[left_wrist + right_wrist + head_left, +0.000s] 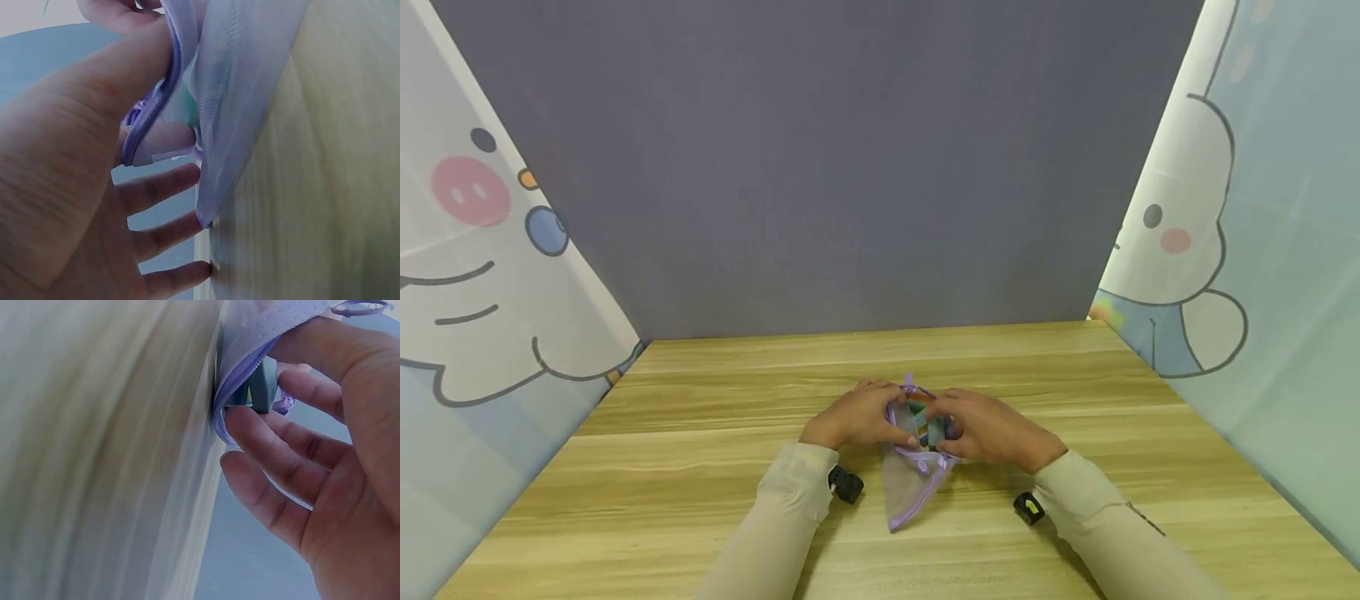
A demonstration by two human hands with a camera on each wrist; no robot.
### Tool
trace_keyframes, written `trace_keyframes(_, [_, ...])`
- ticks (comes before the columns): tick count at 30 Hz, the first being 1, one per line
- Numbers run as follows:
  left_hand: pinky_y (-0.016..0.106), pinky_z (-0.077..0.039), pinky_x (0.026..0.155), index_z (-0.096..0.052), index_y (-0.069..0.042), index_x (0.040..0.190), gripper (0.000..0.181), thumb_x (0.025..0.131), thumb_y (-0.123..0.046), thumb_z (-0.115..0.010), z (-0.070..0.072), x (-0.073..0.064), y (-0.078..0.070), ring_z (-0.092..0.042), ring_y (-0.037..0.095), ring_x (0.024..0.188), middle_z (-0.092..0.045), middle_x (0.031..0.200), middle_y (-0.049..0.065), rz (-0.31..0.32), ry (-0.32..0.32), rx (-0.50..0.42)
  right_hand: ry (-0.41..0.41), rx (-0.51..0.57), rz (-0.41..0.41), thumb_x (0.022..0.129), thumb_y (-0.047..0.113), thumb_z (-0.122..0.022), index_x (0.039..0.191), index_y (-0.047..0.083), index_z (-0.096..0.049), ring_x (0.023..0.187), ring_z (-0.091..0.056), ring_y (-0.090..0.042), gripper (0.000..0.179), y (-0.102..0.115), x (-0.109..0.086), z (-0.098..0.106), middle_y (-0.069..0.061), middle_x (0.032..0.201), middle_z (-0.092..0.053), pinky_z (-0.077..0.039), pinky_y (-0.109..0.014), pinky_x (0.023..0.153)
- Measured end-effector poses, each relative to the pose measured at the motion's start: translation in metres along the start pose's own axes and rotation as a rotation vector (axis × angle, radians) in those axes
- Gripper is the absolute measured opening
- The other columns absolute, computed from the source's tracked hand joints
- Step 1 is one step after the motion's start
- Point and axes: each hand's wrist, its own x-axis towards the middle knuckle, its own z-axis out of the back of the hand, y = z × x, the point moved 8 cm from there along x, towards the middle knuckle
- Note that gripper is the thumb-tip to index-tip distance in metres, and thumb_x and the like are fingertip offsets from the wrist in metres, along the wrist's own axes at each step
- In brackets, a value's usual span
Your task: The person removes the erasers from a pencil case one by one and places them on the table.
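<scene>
A see-through mesh zipper pouch [902,492] with purple edging lies on the wooden table, its mouth spread apart and facing up. My left hand [859,417] grips the pouch's left side, thumb along the purple zipper edge [150,128], other fingers at the far side. At the opposite rim, my right hand [992,429] holds the zipper edge with its thumb. Its index fingertip [290,381] is right at a grey-blue block [267,384] inside the mouth. Several coloured pieces, among them an orange one [917,399], show in the opening. Fingers hide part of the contents.
The wood-grain table [700,525] runs back to a dark grey panel [850,183]. Cartoon-printed curtains [1285,250] stand at both sides. A black wrist device [846,484] sits at the left cuff and another [1028,507] at the right.
</scene>
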Motion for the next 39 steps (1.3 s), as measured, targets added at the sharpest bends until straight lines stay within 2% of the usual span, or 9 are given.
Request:
trace_keyframes(5, [0.037, -0.045, 0.092, -0.066, -0.02, 0.12, 0.058, 0.078, -0.057, -0.08, 0.002, 0.001, 0.001, -0.053, 0.019, 0.109, -0.062, 0.124, -0.003, -0.004, 0.0, 0.004, 0.003, 0.039, -0.013, 0.088, 0.022, -0.079, 0.121, 0.014, -0.067, 0.079, -0.062, -0.005, 0.036, -0.003, 0.0, -0.001, 0.003, 0.112, -0.06, -0.051, -0.024, 0.068])
trace_keyframes(9, [0.034, -0.047, 0.086, -0.068, -0.019, 0.117, 0.052, 0.08, -0.052, -0.081, 0.002, 0.001, 0.002, -0.057, 0.014, 0.098, -0.064, 0.113, -0.007, -0.025, 0.001, -0.038, 0.01, 0.064, -0.028, 0.089, 0.023, -0.079, 0.121, 0.014, -0.068, 0.081, -0.062, -0.005, 0.035, -0.005, 0.001, -0.002, 0.004, 0.109, -0.06, -0.052, -0.023, 0.069])
trace_keyframes(11, [0.033, -0.048, 0.086, -0.069, -0.018, 0.118, 0.051, 0.081, -0.052, -0.08, 0.002, 0.001, 0.004, -0.058, 0.012, 0.098, -0.065, 0.112, -0.008, -0.034, 0.002, -0.052, 0.014, 0.075, -0.036, 0.089, 0.023, -0.078, 0.122, 0.014, -0.068, 0.081, -0.063, -0.006, 0.035, -0.006, 0.001, -0.002, 0.004, 0.109, -0.061, -0.052, -0.023, 0.069])
trace_keyframes(15, [0.037, -0.046, 0.097, -0.07, -0.017, 0.124, 0.053, 0.083, -0.049, -0.079, 0.004, 0.0, 0.008, -0.058, 0.015, 0.114, -0.063, 0.129, -0.003, -0.03, 0.005, -0.087, 0.021, 0.081, -0.051, 0.09, 0.023, -0.077, 0.122, 0.014, -0.069, 0.082, -0.062, -0.007, 0.035, -0.007, 0.001, -0.002, 0.004, 0.109, -0.061, -0.052, -0.025, 0.07])
trace_keyframes(18, [0.042, -0.041, 0.107, -0.071, -0.016, 0.125, 0.052, 0.084, -0.047, -0.078, 0.005, -0.001, 0.011, -0.05, 0.023, 0.132, -0.054, 0.145, 0.003, -0.022, 0.017, -0.137, 0.026, 0.06, -0.053, 0.09, 0.025, -0.077, 0.122, 0.014, -0.069, 0.081, -0.059, -0.006, 0.035, -0.008, 0.001, -0.002, 0.005, 0.107, -0.061, -0.05, -0.025, 0.069])
trace_keyframes(22, [0.045, -0.035, 0.111, -0.072, -0.017, 0.124, 0.05, 0.085, -0.048, -0.078, 0.005, 0.0, 0.012, -0.039, 0.027, 0.142, -0.041, 0.156, 0.001, -0.041, 0.025, -0.174, 0.022, 0.039, -0.034, 0.09, 0.025, -0.077, 0.122, 0.014, -0.07, 0.08, -0.06, -0.009, 0.035, -0.007, 0.002, -0.001, 0.005, 0.105, -0.061, -0.05, -0.025, 0.068])
trace_keyframes(27, [0.043, -0.035, 0.112, -0.07, -0.02, 0.128, 0.053, 0.086, -0.053, -0.075, 0.003, 0.0, 0.013, -0.037, 0.024, 0.143, -0.038, 0.157, -0.005, -0.058, 0.043, -0.177, 0.014, 0.031, -0.01, 0.09, 0.023, -0.076, 0.122, 0.012, -0.069, 0.081, -0.063, -0.014, 0.034, -0.005, 0.003, 0.0, 0.005, 0.103, -0.061, -0.05, -0.024, 0.068])
trace_keyframes(32, [0.043, -0.034, 0.112, -0.064, -0.025, 0.136, 0.062, 0.084, -0.057, -0.075, 0.001, -0.004, 0.017, -0.037, 0.02, 0.142, -0.041, 0.155, -0.006, 0.002, 0.089, -0.233, 0.012, 0.034, -0.013, 0.091, 0.023, -0.075, 0.122, 0.011, -0.07, 0.079, -0.061, -0.005, 0.034, -0.005, 0.003, 0.0, 0.005, 0.103, -0.061, -0.051, -0.023, 0.068])
trace_keyframes(39, [0.048, -0.033, 0.111, -0.055, -0.032, 0.142, 0.071, 0.08, -0.052, -0.082, 0.001, -0.006, 0.019, -0.037, 0.019, 0.141, -0.044, 0.152, -0.006, 0.062, 0.115, -0.298, 0.009, 0.032, -0.027, 0.091, 0.025, -0.076, 0.122, 0.011, -0.07, 0.08, -0.06, -0.007, 0.034, -0.005, 0.003, 0.001, 0.005, 0.103, -0.062, -0.05, -0.024, 0.068])
